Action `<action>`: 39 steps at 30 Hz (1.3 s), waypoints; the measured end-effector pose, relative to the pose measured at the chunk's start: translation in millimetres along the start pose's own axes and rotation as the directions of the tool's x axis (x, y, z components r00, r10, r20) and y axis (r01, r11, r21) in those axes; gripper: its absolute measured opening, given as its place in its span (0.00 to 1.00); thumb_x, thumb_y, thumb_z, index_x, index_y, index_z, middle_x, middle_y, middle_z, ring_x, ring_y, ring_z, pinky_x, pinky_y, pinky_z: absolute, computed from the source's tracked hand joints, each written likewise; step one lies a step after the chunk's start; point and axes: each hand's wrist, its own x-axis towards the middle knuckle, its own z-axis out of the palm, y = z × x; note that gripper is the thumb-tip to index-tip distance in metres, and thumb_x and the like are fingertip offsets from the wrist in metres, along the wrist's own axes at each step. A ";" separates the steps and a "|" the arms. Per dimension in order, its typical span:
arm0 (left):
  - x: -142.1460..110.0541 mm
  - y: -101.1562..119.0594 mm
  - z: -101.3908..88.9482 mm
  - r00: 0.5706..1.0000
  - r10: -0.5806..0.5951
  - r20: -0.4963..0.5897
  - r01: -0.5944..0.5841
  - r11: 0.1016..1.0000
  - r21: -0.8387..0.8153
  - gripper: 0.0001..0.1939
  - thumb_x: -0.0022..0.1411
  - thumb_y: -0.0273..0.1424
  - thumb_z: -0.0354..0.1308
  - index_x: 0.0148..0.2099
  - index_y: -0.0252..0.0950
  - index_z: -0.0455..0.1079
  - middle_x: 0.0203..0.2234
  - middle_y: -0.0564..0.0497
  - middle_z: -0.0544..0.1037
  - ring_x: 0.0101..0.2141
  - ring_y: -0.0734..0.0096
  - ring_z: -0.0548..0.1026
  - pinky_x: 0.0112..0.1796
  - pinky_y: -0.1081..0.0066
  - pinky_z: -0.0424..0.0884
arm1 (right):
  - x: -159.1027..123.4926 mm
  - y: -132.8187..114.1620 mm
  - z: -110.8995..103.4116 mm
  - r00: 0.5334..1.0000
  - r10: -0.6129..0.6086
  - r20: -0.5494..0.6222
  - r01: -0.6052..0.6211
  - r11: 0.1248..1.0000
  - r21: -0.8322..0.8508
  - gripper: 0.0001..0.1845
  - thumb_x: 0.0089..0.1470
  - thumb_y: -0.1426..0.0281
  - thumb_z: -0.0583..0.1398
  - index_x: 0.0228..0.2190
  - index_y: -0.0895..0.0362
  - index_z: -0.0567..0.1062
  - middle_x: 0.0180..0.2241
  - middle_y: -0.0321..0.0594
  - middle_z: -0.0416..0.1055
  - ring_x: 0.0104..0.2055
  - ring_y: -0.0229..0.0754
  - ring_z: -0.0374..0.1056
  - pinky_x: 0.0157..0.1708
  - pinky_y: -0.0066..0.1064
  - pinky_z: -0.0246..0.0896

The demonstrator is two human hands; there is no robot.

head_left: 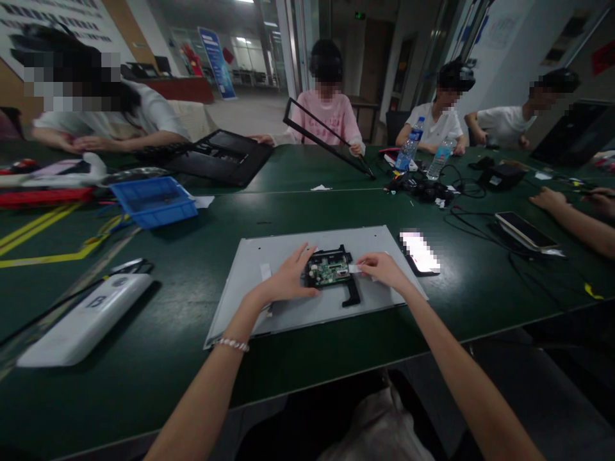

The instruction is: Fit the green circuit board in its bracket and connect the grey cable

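Note:
A grey flat display panel [298, 320] lies on the table in front of me. On it rests a green circuit board [331, 273] in a black plastic bracket [353, 291]. My left hand [283, 278] is at the bracket's left end, with thumb and fingers spread apart along its near and far sides. At the board's right edge, my right hand [384, 269] pinches a small white strip [355, 269] between thumb and fingers. Whether the strip is tape or a flat cable, I cannot tell. Another white strip [266, 272] shows on the panel left of my left hand.
A phone [420, 253] lies right of the panel, a white power bank [91, 320] to the left. Farther off are a blue tray [156, 205], a black cover [225, 157], water bottles [408, 147] and cables. Several people sit around; one holds a black frame [327, 137].

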 end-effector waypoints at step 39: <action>-41.2 -67.5 -23.4 0.858 -0.349 -0.376 0.405 0.911 0.079 0.20 0.52 0.38 0.54 0.47 0.36 0.69 0.40 0.44 0.71 0.37 0.61 0.73 0.44 0.61 0.67 | -89.9 1.0 7.1 0.960 -0.216 -0.179 0.185 0.967 -0.175 0.12 0.54 0.73 0.53 0.35 0.52 0.75 0.37 0.39 0.73 0.39 0.42 0.68 0.40 0.34 0.63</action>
